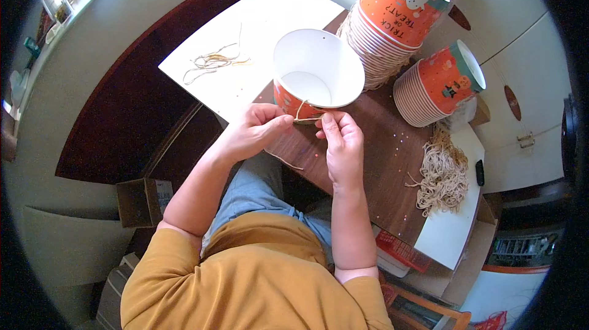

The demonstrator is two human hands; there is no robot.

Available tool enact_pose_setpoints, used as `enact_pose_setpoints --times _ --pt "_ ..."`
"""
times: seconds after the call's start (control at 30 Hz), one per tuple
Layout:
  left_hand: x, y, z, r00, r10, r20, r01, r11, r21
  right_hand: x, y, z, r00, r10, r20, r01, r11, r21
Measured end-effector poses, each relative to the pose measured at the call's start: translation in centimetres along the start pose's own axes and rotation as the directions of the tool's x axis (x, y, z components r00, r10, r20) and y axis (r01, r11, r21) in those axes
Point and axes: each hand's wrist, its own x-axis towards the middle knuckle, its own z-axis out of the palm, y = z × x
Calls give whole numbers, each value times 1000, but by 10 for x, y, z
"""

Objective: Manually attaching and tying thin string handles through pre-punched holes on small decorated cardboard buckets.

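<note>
A round paper bucket [316,63], white inside and orange outside, stands before me on the brown tabletop with its mouth up. Through the near side of its rim runs a thin beige cord [305,120], pulled across between my hands. My left hand [254,129] pinches one part of the cord between thumb and forefinger, beside the bucket's near left wall. On the near right, the thumb and fingers of my right hand [342,140] are closed on another part. A loose cord end hangs below the left hand over the table edge. A small hole shows in the far wall.
A tall stack of orange buckets [392,20] wrapped with cords rises at the back right, beside a shorter stack [432,91]. Tangled cords [443,173] lie at the right; a few strands [215,62] lie on the white board. A cardboard box [138,203] stands lower left.
</note>
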Motion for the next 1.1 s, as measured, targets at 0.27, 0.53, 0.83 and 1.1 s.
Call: enact_pose_setpoints --times 0.27,0.53,0.83,1.1 --pt "-7 12 1 998 55 26 -55 998 17 4 9 2 993 -9 -114 -1 997 -81" --pt "-51 29 -5 999 46 -1 -45 981 188 -23 -13 -4 796 -604 33 419 512 -750" --pt "-54 61 5 951 310 -3 -272 839 470 -6 -32 24 489 -771 408 821 249 -513" --pt "-70 115 -3 919 346 191 -392 861 323 30 -19 -5 479 -811 335 741 169 -650"
